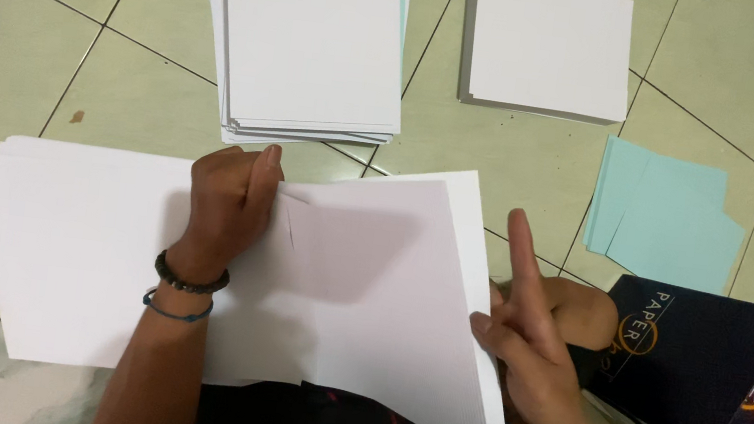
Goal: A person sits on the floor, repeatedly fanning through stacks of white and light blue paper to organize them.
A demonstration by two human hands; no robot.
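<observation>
A sheaf of large white paper sheets (75, 252) lies spread in front of me over my lap and the tiled floor. My left hand (227, 203) presses down on the middle of the sheets near their top edge, creasing the paper; two bracelets circle its wrist. My right hand (529, 336) holds the right edge of the sheets, thumb on the paper, index finger pointing up.
Two stacks of white paper lie on the floor ahead: a larger one (312, 41) and a smaller one (551, 46). Light blue sheets (668, 219) lie at right. A dark cardboard paper box (703, 367) stands by my right hand.
</observation>
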